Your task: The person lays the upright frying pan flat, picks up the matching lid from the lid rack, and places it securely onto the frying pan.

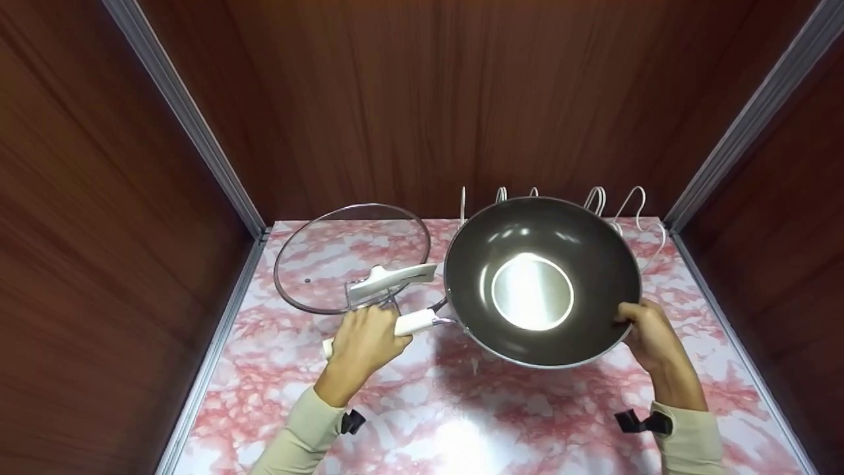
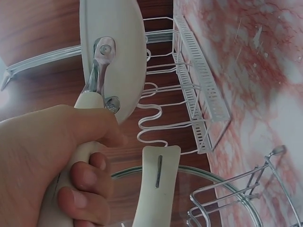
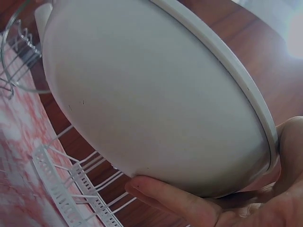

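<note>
A deep wok with a dark inside and a pale outside is held up above the table, its opening tilted toward me. My left hand grips its white handle, fingers curled round it in the left wrist view. At the right side of the rim, my right hand pinches the wok, thumb inside and fingers against the pale underside. Just beyond my left hand, a glass lid with a cream handle leans upright in a wire stand.
Behind the wok stands a white wire rack with looped dividers, mostly hidden in the head view. The table has a red and white marbled top. Brown wood-grain panels with metal edge strips enclose it at the back and both sides.
</note>
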{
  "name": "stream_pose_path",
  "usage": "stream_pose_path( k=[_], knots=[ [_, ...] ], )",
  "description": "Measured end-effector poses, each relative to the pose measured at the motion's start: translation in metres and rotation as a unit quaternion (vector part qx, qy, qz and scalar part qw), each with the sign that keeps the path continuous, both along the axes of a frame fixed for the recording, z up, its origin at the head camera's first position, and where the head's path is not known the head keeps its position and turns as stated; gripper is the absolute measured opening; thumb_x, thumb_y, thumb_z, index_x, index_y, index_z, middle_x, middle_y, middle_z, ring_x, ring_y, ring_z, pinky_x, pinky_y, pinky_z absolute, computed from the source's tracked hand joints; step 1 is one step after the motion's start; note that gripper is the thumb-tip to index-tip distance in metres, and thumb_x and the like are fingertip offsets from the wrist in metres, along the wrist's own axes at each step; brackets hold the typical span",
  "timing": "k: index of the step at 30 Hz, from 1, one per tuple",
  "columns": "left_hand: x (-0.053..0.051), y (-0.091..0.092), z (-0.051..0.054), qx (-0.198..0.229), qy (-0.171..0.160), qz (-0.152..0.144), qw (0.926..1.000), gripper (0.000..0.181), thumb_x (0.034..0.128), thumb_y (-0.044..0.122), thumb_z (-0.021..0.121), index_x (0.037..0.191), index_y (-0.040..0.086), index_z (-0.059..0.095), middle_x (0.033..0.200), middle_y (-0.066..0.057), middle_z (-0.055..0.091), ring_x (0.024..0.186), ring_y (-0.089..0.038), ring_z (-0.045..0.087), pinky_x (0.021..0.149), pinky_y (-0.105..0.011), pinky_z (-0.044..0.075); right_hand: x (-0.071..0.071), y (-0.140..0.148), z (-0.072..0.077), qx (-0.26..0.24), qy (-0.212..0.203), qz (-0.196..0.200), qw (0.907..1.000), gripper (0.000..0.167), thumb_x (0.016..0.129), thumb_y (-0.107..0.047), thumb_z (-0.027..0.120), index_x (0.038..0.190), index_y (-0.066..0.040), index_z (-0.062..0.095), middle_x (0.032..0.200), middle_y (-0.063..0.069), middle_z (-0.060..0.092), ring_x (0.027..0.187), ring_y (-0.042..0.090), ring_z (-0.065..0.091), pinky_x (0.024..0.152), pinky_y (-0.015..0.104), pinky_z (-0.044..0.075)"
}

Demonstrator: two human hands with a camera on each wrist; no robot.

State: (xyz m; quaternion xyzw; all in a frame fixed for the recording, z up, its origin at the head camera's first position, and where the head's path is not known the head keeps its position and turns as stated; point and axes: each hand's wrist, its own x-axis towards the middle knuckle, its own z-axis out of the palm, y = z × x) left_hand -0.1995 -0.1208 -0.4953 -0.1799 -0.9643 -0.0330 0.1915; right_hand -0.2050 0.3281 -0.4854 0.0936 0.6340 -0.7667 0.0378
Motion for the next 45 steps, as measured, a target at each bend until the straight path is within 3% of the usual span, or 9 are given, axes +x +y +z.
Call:
stream_pose_path(
  k=[5,23,31,45],
  knots=[
    [0.001,-0.004,-0.005,0.010,-0.003,0.007,0.9999,0.041,0.0771,0.034,0.081,0.060,0.020,0.046,0.054,0.002,0.046,0.046,-0.019,0.043,0.042,-0.042,0.044,0.002,-0.004,-0.005,-0.002,0.003,0.014,0.9999,0.027,0.086,0.009,0.041,0.092,-0.007,0.061,0.089,-0.003,0.070,0.081,0.012,0.071,0.076,0.029,0.060],
    [0.004,-0.010,-0.026,0.008,-0.002,0.006,0.9999,0.031,0.0734,0.032,0.082,0.071,0.018,0.055,0.058,-0.001,0.057,0.050,-0.026,0.058,0.044,-0.045,0.051,0.009,-0.009,-0.025,-0.007,-0.019,0.007,0.9998,0.024,0.086,0.008,0.042,0.088,-0.007,0.059,0.086,-0.003,0.067,0.081,0.011,0.068,0.076,0.029,0.058],
    [0.004,-0.011,-0.032,0.007,-0.015,0.004,0.9999,0.036,0.0735,0.037,0.086,0.070,0.019,0.054,0.060,0.000,0.059,0.050,-0.024,0.058,0.046,-0.044,0.051,0.012,-0.011,-0.037,-0.016,-0.026,0.004,0.9995,0.025,0.085,0.009,0.041,0.080,-0.009,0.057,0.085,-0.002,0.064,0.081,0.013,0.066,0.078,0.030,0.057],
    [0.006,-0.017,-0.043,0.026,-0.060,0.007,0.9979,0.039,0.0728,0.032,0.082,0.059,0.022,0.047,0.055,0.002,0.053,0.048,-0.022,0.052,0.048,-0.045,0.049,0.020,-0.016,-0.056,-0.020,-0.045,-0.002,0.9988,0.025,0.083,0.011,0.041,0.081,-0.008,0.058,0.082,-0.001,0.065,0.079,0.014,0.067,0.077,0.031,0.057]
  ],
)
